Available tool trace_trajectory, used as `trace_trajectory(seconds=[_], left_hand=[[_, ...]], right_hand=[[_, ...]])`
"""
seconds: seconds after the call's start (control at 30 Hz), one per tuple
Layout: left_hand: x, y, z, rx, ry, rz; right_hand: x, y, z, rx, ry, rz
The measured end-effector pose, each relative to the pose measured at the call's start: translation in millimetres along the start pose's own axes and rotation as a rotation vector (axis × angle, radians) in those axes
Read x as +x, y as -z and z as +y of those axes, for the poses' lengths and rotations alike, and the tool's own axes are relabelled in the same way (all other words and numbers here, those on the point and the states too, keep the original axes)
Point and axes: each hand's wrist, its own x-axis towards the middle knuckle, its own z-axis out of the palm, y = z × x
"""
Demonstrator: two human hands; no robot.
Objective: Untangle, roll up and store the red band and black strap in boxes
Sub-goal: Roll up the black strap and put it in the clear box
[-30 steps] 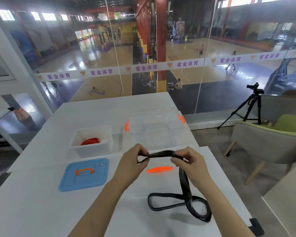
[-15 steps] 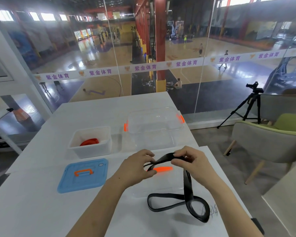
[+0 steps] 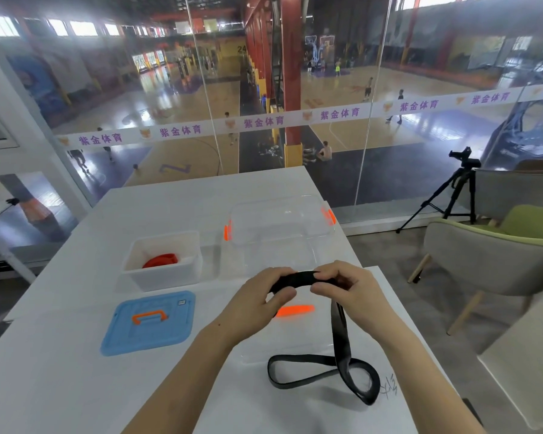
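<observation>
Both my hands hold the black strap (image 3: 339, 336) above the white table (image 3: 60, 386). My left hand (image 3: 257, 303) and my right hand (image 3: 347, 289) pinch its upper end, which spans between them. The rest hangs down and lies in a twisted loop on the table near the front right. The red band (image 3: 160, 260) lies rolled inside the small white box (image 3: 163, 277) to the left. A clear box (image 3: 282, 227) with orange clips stands empty behind my hands.
A blue lid (image 3: 149, 322) with an orange handle lies flat in front of the white box. A clear lid with an orange handle (image 3: 293, 311) lies under my hands. A grey-green chair (image 3: 489, 261) and a tripod (image 3: 452, 195) stand to the right, glass wall behind.
My hands have shifted along the strap's upper end and now hold it level between them, slightly higher; the loop on the table has barely moved.
</observation>
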Motion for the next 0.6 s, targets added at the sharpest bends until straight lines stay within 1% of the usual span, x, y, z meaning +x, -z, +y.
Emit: trace_trajectory(seconds=[0.07, 0.17, 0.23, 0.37, 0.47, 0.6], left_hand=[[1.3, 0.0, 0.8, 0.045, 0.011, -0.023], [3.6, -0.7, -1.2, 0.074, 0.034, -0.057], [4.3, -2.6, -0.9, 0.069, 0.057, -0.086], [4.7, -6.5, 6.0, 0.078, -0.013, -0.119], [7.4, -9.8, 5.6, 0.042, -0.006, -0.095], [6.7, -12.6, 5.8, -0.024, 0.020, -0.058]], right_hand=[[1.2, 1.7, 0.4, -0.010, 0.019, 0.004], [4.0, 2.8, 3.7, -0.084, 0.104, 0.004], [3.9, 1.3, 6.7, -0.104, 0.110, 0.000], [3.8, 0.1, 10.5, -0.126, 0.111, -0.005], [3.8, -0.3, 10.9, -0.103, 0.103, -0.006], [-0.4, -2.3, 14.0, -0.144, 0.115, -0.032]])
